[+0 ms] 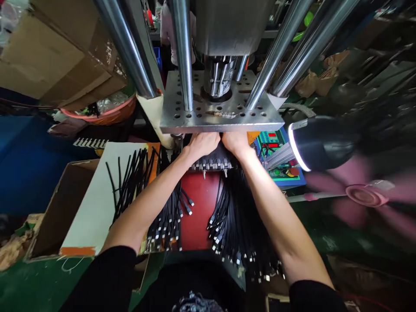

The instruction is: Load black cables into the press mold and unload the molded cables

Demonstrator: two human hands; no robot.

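Both my hands reach under the front edge of a thick steel press plate [224, 125]. My left hand [204, 144] is closed, its fingers curled down at a dark mold block; what they grip is hidden. Close beside it, my right hand [236, 142] is also closed, with its fingertips out of sight behind the plate and block. Just in front of the hands, a row of small metal connectors [212, 164] lines the block's front edge. Black USB cables lie in a bundle [227, 216] below my right forearm and in another bundle [167, 219] below my left.
Steel columns [183, 56] rise around the press ram [219, 76]. A lit lamp [318, 145] and a blue control box [282, 173] stand at right, near a spinning pink fan [367, 195]. More black cables [133, 177] lie on a white board [87, 208] beside a cardboard box [61, 212].
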